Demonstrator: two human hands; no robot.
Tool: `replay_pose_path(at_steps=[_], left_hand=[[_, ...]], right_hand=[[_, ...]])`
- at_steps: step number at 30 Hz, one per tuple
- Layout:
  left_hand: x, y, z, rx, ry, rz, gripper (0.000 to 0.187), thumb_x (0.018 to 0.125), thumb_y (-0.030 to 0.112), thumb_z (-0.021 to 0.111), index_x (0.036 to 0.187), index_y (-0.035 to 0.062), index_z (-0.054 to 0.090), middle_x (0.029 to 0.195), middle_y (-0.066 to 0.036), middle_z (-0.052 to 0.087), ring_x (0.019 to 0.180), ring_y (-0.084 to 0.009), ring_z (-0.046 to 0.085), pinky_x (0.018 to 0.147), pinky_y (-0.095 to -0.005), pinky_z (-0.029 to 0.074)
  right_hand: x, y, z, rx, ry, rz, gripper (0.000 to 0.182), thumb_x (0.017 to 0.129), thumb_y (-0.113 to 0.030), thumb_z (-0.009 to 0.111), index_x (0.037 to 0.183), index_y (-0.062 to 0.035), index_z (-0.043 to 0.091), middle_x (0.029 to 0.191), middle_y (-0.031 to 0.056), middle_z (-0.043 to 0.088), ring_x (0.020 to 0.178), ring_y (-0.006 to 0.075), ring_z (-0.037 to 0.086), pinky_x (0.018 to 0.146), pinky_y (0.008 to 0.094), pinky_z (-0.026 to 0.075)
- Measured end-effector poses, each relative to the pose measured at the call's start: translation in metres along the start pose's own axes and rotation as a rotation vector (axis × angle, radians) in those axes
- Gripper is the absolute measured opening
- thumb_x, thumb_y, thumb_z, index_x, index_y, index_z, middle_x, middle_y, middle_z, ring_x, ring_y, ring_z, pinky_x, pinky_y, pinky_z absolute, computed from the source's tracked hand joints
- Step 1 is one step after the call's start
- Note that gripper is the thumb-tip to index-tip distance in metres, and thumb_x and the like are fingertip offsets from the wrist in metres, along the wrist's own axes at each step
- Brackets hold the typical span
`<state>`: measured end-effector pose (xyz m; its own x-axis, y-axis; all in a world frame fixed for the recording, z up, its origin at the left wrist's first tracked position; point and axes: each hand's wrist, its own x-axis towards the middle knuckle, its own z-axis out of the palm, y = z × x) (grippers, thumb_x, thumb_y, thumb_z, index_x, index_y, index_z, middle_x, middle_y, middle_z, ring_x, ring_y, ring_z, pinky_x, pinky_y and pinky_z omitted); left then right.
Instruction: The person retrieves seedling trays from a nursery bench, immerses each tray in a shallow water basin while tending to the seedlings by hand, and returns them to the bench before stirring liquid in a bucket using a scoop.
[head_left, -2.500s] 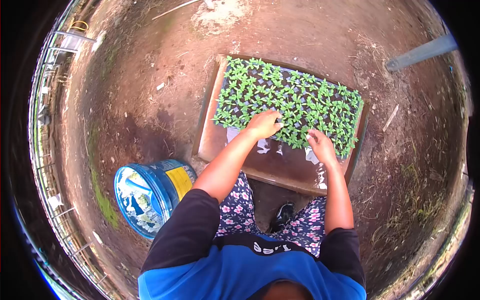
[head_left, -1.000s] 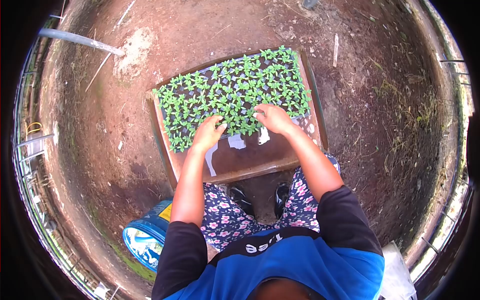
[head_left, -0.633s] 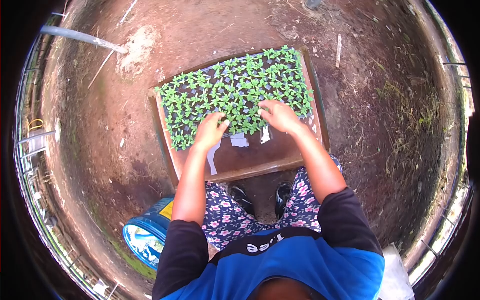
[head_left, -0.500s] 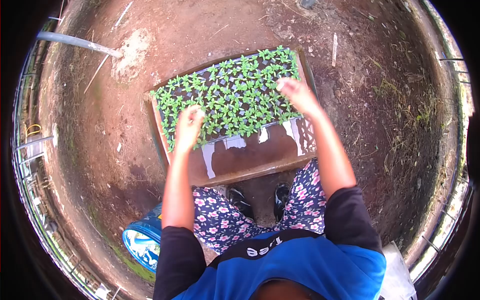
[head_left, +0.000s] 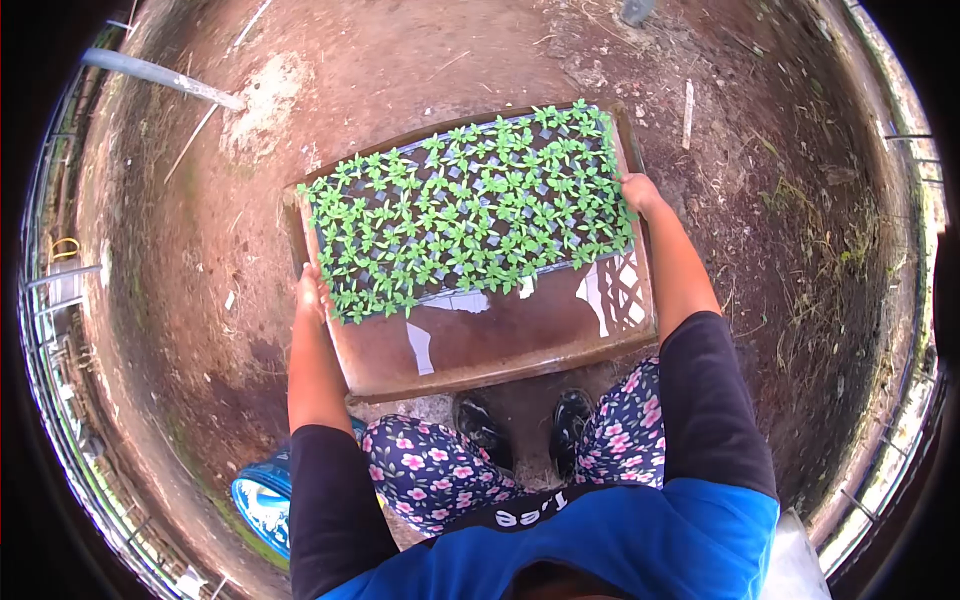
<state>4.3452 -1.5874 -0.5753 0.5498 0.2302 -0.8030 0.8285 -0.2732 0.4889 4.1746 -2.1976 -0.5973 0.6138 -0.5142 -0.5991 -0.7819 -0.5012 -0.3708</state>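
Observation:
A seedling tray (head_left: pixel 470 281) full of small green seedlings (head_left: pixel 460 205) lies in the far part of a shallow water-filled basin (head_left: pixel 480 376). My left hand (head_left: pixel 312 292) is at the tray's left end, near its front corner, its fingers closed around the edge. At the right end, my right hand (head_left: pixel 641 193) grips the tray's edge with the fingers partly hidden by leaves. Brown water (head_left: pixel 500 335) with bright reflections shows between the tray and the basin's near wall.
My black boots (head_left: pixel 572 425) stand just before the basin. Beside my left leg is a blue container (head_left: pixel 262 500). A grey pole (head_left: pixel 165 78) slants in from the far left, and a pale stick (head_left: pixel 688 115) lies on the dirt ground (head_left: pixel 400 60) at the right.
Both hands have moved outward and down from above the seedlings to opposite ends of the tray, taking hold of its edges. The camera view has shifted slightly.

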Motion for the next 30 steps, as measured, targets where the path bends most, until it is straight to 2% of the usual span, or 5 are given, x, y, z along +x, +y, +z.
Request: replay_pose_path(at_steps=[4, 9, 19, 26, 30], left_hand=[[0.004, 0.003, 0.0, 0.06, 0.009, 0.016, 0.064, 0.082, 0.058, 0.031, 0.129, 0.0153, 0.038, 0.123, -0.004, 0.042, 0.097, -0.0182, 0.04, 0.073, -0.04, 0.034], [0.006, 0.006, 0.008, -0.04, 0.097, 0.098, 0.022, 0.083, 0.032, 0.046, 0.091, 0.0117, 0.053, 0.056, 0.003, 0.04, 0.039, -0.0082, 0.032, 0.033, -0.0224, 0.021], [-0.06, 0.068, 0.018, 0.27, -0.093, 0.576, 0.03, 0.074, 0.023, 0.067, 0.06, 0.0147, 0.042, 0.058, 0.006, 0.043, 0.054, -0.0056, 0.037, 0.05, -0.0229, 0.034], [-0.157, 0.114, 0.031, 0.167, -0.135, 0.72, 0.017, 0.078, 0.013, 0.062, 0.068, 0.0109, 0.049, 0.065, 0.007, 0.044, 0.061, -0.0048, 0.038, 0.055, -0.0216, 0.033], [-0.283, 0.213, -0.034, 0.249, -0.065, 0.707, 0.026, 0.074, 0.022, 0.067, 0.088, 0.0032, 0.056, 0.082, 0.0, 0.052, 0.08, -0.0115, 0.045, 0.073, -0.0252, 0.037]], right_hand=[[-0.002, -0.008, -0.004, -0.095, 0.026, 0.004, 0.029, 0.079, -0.023, 0.046, 0.091, -0.0025, 0.062, 0.097, 0.0219, 0.057, 0.096, 0.0341, 0.053, 0.082, 0.0379, 0.043], [-0.005, -0.009, -0.004, 0.089, 0.071, -0.009, 0.022, 0.076, -0.016, 0.048, 0.091, -0.0051, 0.062, 0.083, 0.0136, 0.06, 0.077, 0.0242, 0.057, 0.068, 0.0333, 0.044], [-0.018, -0.036, -0.02, 0.439, -0.022, -0.118, 0.013, 0.076, -0.016, 0.063, 0.077, -0.0041, 0.058, 0.066, 0.0016, 0.057, 0.055, 0.0103, 0.05, 0.054, 0.0257, 0.041], [-0.128, -0.125, -0.073, 0.402, 0.158, -0.353, 0.011, 0.076, -0.013, 0.06, 0.076, -0.0022, 0.059, 0.068, -0.0004, 0.057, 0.06, 0.008, 0.05, 0.057, 0.025, 0.041], [-0.223, -0.153, -0.212, 0.954, 0.037, -0.241, 0.019, 0.073, -0.013, 0.062, 0.061, -0.0084, 0.048, 0.057, -0.0041, 0.042, 0.055, 0.0065, 0.038, 0.05, 0.026, 0.033]])
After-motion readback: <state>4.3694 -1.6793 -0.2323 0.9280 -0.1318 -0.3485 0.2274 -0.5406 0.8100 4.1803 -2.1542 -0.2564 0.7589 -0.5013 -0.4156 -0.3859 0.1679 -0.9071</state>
